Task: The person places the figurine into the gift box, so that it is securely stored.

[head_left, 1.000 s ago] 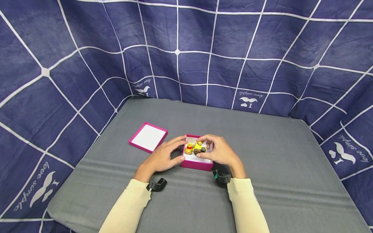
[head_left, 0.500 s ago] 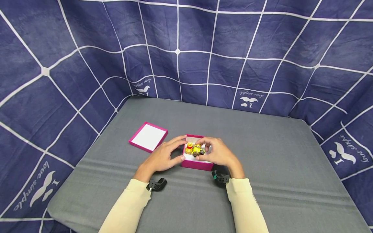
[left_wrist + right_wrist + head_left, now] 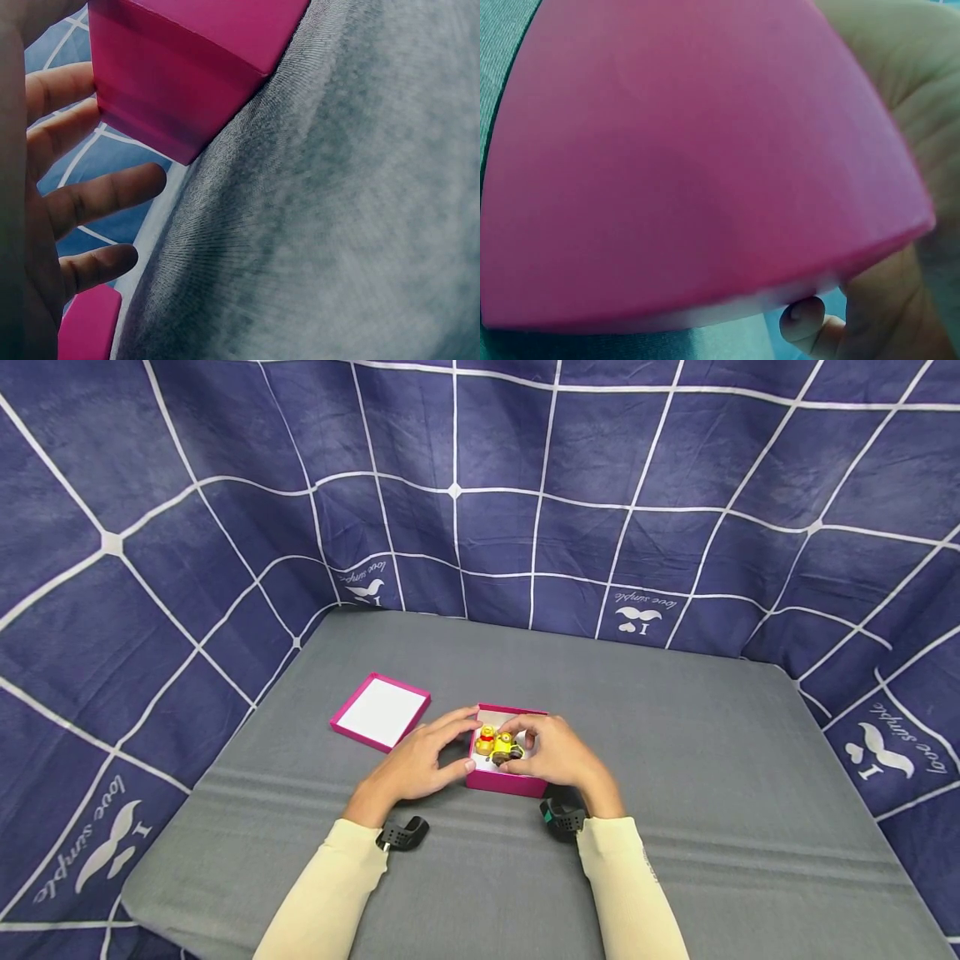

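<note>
An open pink box with a white inside stands on the grey cloth. In it a small yellow bear figure with a red top sits at the left. Beside it is a yellow Minion figure with a dark base and a dark round part. My right hand pinches the Minion figure between thumb and fingers. My left hand touches the box's left side, fingers spread and fairly straight. Box walls hide the figures in both wrist views; the pink wall fills much of the right one.
A pink lid, white inside up, lies left of the box, behind my left hand. Grey cloth covers the table. A dark blue curtain with white lines hangs at the back and sides.
My right hand has moved slightly left with the Minion figure, which now sits closer to the bear figure. My left hand and the lid have stayed in place.
</note>
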`<action>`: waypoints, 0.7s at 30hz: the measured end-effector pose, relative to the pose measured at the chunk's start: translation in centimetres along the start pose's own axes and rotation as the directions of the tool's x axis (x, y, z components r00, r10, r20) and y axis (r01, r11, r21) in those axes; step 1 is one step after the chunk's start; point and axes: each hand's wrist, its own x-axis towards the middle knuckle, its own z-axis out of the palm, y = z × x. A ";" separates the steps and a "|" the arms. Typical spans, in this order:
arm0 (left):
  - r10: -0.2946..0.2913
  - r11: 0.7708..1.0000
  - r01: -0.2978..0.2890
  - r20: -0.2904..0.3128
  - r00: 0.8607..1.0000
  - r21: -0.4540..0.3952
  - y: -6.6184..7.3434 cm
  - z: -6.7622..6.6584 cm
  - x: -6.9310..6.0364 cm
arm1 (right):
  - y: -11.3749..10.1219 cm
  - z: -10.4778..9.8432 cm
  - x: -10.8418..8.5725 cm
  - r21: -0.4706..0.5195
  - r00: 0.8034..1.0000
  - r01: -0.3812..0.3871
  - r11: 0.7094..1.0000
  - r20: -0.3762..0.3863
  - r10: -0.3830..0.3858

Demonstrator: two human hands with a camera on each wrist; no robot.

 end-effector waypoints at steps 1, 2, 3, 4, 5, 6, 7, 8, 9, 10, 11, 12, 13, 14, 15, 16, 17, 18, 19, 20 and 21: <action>-0.004 1.000 0.004 0.002 1.000 0.001 0.0 0.0 0.0 | 0.0 0.1 0.0 -0.006 1.000 -0.007 1.000 0.000 0.007; -0.008 1.000 0.008 0.003 1.000 0.001 0.0 0.0 0.0 | -0.1 0.1 0.1 -0.014 1.000 -0.013 1.000 0.001 0.013; -0.009 1.000 0.009 0.004 1.000 0.000 0.1 0.0 0.0 | -0.1 0.2 0.1 -0.017 1.000 -0.020 1.000 0.005 0.020; -0.010 1.000 0.010 0.004 1.000 0.000 0.1 0.0 0.0 | -0.1 0.3 0.1 -0.019 1.000 -0.024 1.000 0.007 0.024; -0.009 1.000 0.009 0.004 1.000 0.000 0.1 0.0 0.0 | -0.1 0.3 0.1 -0.024 0.999 -0.030 0.999 0.009 0.031; -0.007 1.000 0.007 0.003 1.000 -0.001 0.1 0.0 0.0 | -0.1 0.3 0.1 -0.025 0.999 -0.035 0.999 0.011 0.036; -0.005 1.000 0.005 0.002 1.000 -0.001 0.1 0.0 0.0 | -0.1 0.3 0.1 -0.027 0.999 -0.039 0.999 0.013 0.039; -0.002 1.000 0.002 0.001 1.000 0.000 0.1 0.1 0.0 | -0.1 0.4 0.1 -0.028 0.999 -0.042 0.999 0.014 0.042; -0.001 1.000 0.001 0.000 1.000 0.000 0.1 0.1 0.0 | -0.2 0.4 0.1 -0.030 0.999 -0.043 0.999 0.015 0.044; 0.000 1.000 0.000 -0.001 1.000 0.000 0.1 0.1 0.0 | -0.2 0.4 0.1 -0.033 0.999 -0.042 0.999 0.014 0.043; 0.000 1.000 0.000 -0.002 1.000 0.001 0.1 0.1 0.0 | -0.2 0.4 0.1 -0.042 0.999 -0.044 0.998 0.014 0.045; -0.001 1.000 0.001 -0.002 1.000 0.002 0.1 0.1 0.0 | -0.2 0.4 0.1 -0.048 0.999 -0.044 0.998 0.015 0.045; -0.001 1.000 0.001 -0.003 1.000 0.003 0.1 0.2 0.0 | -0.3 0.4 0.1 -0.056 0.999 -0.045 0.997 0.016 0.046; -0.001 1.000 0.001 -0.002 1.000 0.003 0.1 0.2 0.0 | -0.3 0.4 0.1 -0.060 0.999 -0.047 0.997 0.017 0.048; 0.002 1.000 -0.002 -0.003 1.000 0.003 0.1 0.2 0.1 | -0.4 0.4 0.1 -0.064 0.999 -0.050 0.997 0.018 0.051; 0.002 1.000 -0.002 -0.005 1.000 0.003 0.1 0.2 0.0 | -0.4 0.4 0.1 -0.069 0.998 -0.054 0.996 0.020 0.055; 0.003 1.000 -0.003 -0.006 1.000 0.004 0.1 0.2 0.0 | -0.5 0.4 0.1 -0.078 0.998 -0.061 0.995 0.021 0.063; 0.004 1.000 -0.004 -0.008 1.000 0.004 0.0 0.2 0.0 | -0.5 0.4 0.1 -0.082 0.998 -0.065 0.995 0.022 0.067; 0.003 1.000 -0.003 -0.009 1.000 0.003 0.0 0.2 0.0 | -0.6 0.4 0.2 -0.086 0.997 -0.069 0.994 0.022 0.071; 0.002 1.000 -0.002 -0.010 1.000 0.001 0.0 0.1 0.0 | -0.6 0.5 0.2 -0.090 0.997 -0.073 0.993 0.022 0.075; 0.001 1.000 -0.001 -0.011 1.000 0.000 0.0 0.1 0.0 | -0.6 0.5 0.2 -0.094 0.997 -0.075 0.993 0.021 0.077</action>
